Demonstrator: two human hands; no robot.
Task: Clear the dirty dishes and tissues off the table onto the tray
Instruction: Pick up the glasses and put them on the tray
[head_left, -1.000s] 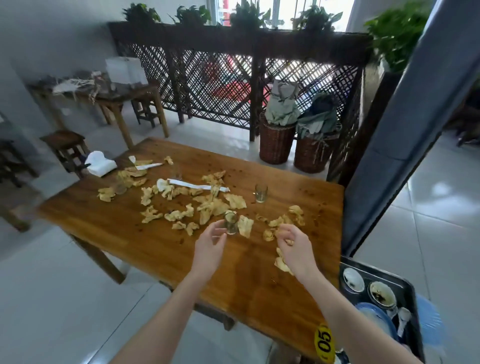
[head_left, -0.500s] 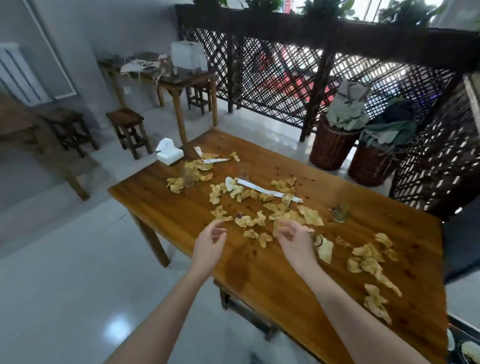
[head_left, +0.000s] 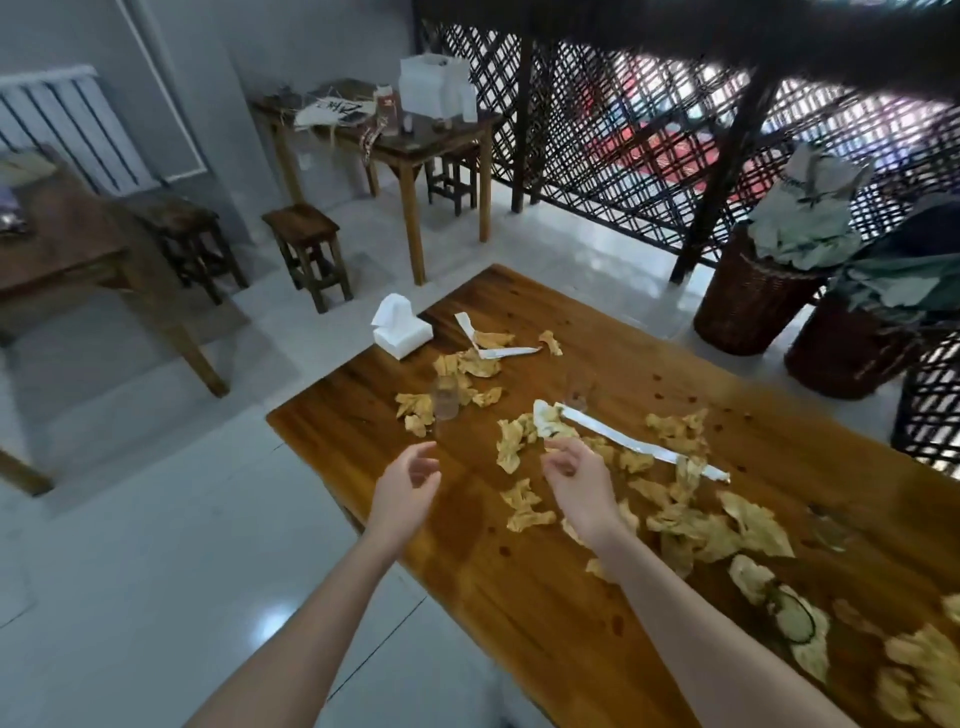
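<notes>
Crumpled yellowish tissues (head_left: 691, 525) lie scattered across the wooden table (head_left: 519, 597). A small clear glass (head_left: 445, 400) stands among the tissues at the far left, a second glass (head_left: 578, 396) by a long white paper strip (head_left: 641, 445), and a third glass (head_left: 829, 526) at the right, blurred. My left hand (head_left: 408, 491) hovers over the table's near edge, fingers loosely curled, holding nothing. My right hand (head_left: 579, 480) hovers just above the tissues beside the strip, also loosely curled and empty. The tray is out of view.
A white tissue pack (head_left: 401, 327) sits on the table's far left corner beside another white paper strip (head_left: 498, 352). Stools (head_left: 309, 254) and a side table (head_left: 405, 140) stand beyond. Two wicker baskets (head_left: 748, 301) stand by the lattice screen at the right.
The view has swung left along the table and the tray has left the frame. Both hands have moved left, away from the near glass, toward the tissues by the long strip.
</notes>
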